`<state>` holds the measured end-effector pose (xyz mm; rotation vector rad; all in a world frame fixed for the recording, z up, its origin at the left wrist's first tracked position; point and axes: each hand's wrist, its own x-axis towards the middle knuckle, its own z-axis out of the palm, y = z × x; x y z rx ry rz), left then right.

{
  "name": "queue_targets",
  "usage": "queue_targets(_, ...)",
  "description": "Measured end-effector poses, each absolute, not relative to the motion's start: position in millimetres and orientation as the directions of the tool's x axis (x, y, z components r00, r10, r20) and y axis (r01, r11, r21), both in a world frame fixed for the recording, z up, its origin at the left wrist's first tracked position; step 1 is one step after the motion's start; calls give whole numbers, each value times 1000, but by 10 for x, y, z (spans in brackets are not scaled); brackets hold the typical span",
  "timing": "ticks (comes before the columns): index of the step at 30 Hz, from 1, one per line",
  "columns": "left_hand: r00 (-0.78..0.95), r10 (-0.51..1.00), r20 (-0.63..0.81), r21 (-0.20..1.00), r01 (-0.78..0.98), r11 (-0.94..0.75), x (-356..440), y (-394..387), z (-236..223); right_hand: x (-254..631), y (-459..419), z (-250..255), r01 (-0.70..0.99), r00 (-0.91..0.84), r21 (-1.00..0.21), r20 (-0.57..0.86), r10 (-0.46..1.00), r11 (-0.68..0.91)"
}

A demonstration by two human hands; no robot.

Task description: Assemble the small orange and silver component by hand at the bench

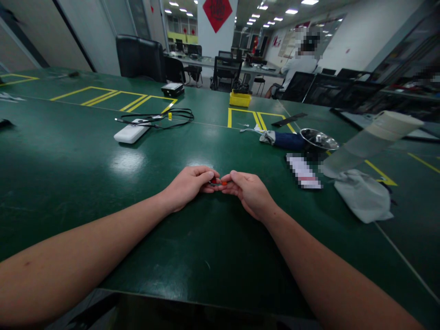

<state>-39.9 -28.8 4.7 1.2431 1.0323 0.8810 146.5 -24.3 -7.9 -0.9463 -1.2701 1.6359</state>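
Note:
Just above the green tabletop (165, 238), my two hands meet with their fingertips almost touching. My left hand (192, 183) is closed, its thumb and fingers pinching a small red piece (214, 181). Between the thumb and fingers of my right hand (252, 190), also closed, a small orange piece (224, 183) shows. Both pieces are mostly covered by fingers and too small to name; whether they are joined, I cannot tell.
A white power bank (132, 133) with a black cable (172, 117) lies left. To the right are a phone (304, 172), a metal bowl (319, 140), a clear cylinder (360, 144) and a grey cloth pouch (364, 195). A yellow box (240, 99) stands behind; a person (299, 68) sits farther back.

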Motion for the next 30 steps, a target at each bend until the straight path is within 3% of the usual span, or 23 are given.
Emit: queue_targets(30,338,933,-123,992,33,119,-403,-298,62,1464,-245,-104,-95,-371,-991,-56,927,-98)
